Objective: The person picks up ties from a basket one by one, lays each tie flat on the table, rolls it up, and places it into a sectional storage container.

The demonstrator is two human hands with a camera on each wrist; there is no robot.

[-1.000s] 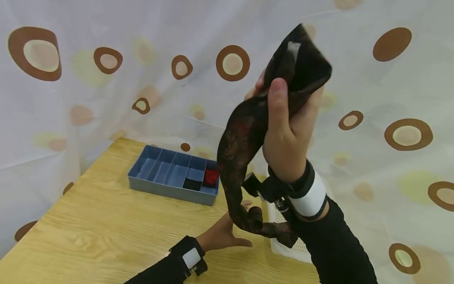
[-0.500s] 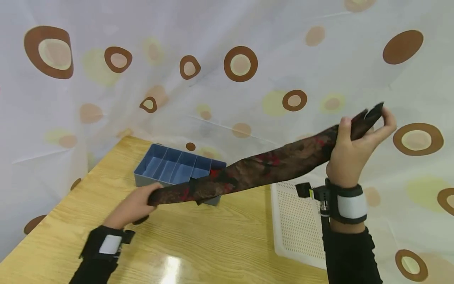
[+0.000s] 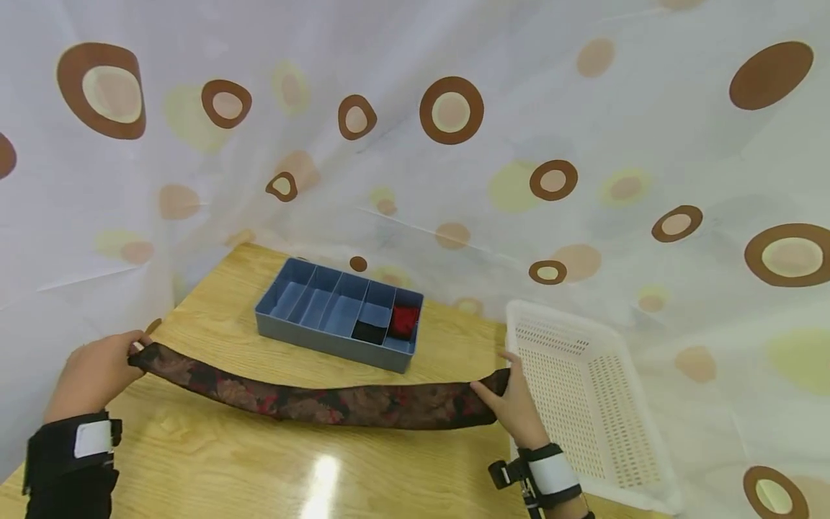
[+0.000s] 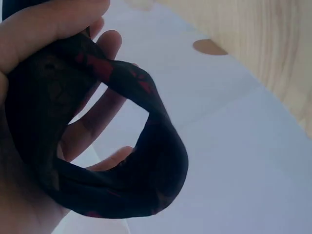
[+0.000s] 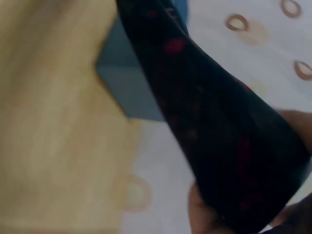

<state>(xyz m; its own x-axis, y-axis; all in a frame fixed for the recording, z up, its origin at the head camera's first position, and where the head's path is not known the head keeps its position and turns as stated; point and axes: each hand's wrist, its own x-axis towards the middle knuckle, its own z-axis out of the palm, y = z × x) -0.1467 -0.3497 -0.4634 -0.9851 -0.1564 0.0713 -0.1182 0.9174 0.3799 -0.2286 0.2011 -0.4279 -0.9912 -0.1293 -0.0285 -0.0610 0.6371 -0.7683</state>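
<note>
A long, dark, sheer scarf (image 3: 363, 406) with brown and red flowers is folded into a narrow strip. It stretches sideways above the table, sagging slightly in the middle. At its left end, my left hand (image 3: 97, 371) pinches the cloth. My right hand (image 3: 519, 411) holds the opposite end between thumb and fingers. In the left wrist view the scarf (image 4: 168, 165) bends into a loop beside my curled fingers. The right wrist view has the scarf (image 5: 195, 107) running away from my hand, whose fingers are partly hidden behind it.
Behind the scarf stands a blue divided box (image 3: 331, 344). Its right-hand compartments contain a black folded cloth (image 3: 369, 332) and a red one (image 3: 405, 319). A white perforated basket (image 3: 564, 313) is beside my right hand. A dotted curtain borders the wooden table (image 3: 227, 461).
My left hand first took the scarf's dangling end, then moved left. My right hand came down and leftward from high up. The scarf went from hanging curled to stretched nearly level.
</note>
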